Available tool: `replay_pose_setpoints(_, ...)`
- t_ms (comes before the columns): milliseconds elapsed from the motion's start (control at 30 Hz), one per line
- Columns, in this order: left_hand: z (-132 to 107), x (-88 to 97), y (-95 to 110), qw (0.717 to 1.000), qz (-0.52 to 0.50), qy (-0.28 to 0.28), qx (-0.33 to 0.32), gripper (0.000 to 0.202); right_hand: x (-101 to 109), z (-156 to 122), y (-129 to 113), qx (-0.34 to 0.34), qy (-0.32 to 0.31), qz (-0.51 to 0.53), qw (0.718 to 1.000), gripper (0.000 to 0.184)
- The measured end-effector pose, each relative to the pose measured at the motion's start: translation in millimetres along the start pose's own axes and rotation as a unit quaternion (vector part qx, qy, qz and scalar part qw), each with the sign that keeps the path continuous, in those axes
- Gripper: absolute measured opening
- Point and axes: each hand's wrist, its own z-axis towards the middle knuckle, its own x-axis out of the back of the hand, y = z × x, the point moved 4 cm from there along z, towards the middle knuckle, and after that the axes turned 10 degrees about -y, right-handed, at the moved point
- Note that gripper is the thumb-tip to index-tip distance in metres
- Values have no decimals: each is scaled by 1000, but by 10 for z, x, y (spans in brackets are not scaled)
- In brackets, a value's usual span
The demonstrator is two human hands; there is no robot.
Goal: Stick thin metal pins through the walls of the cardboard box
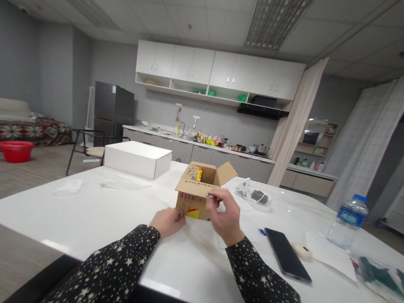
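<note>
A small brown cardboard box (pixel 196 189) with printed marks and red and yellow tape stands on the white table in front of me. One flap (pixel 227 174) sticks up at its far right, and part of the top is open. My right hand (pixel 226 216) is closed in a pinch at the right edge of the near flap. Low at the box's near left corner, my left hand (pixel 167 221) rests on the table with curled fingers against the cardboard. Whatever lies inside the box is hidden.
A white box (pixel 137 158) stands to the left, near crumpled white wrapping (pixel 68 187). On the right lie a black phone (pixel 287 254), a round beige object (pixel 302 251), a water bottle (pixel 348 222), a white cabled device (pixel 255 197) and a green-and-clear plastic packet (pixel 387 278).
</note>
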Motion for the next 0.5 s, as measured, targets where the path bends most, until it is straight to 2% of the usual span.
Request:
replay_pose_setpoints(100,13,-15,-27,1000,-2,4,-4,26,140,27,123,-52,73,-14,996,9)
replay_pose_setpoints(233,11,-18,-34,1000,1,2,-2,26,186,-23,419,-157,116,24,980,13)
replay_pose_setpoints(367,-10,2,-14,1000,-1,-1,-3,26,154,-104,683,-219,117,55,967,22)
replay_pose_setpoints(500,-25,17,-8,1000,1,-3,-2,26,126,-143,827,-246,96,69,962,27)
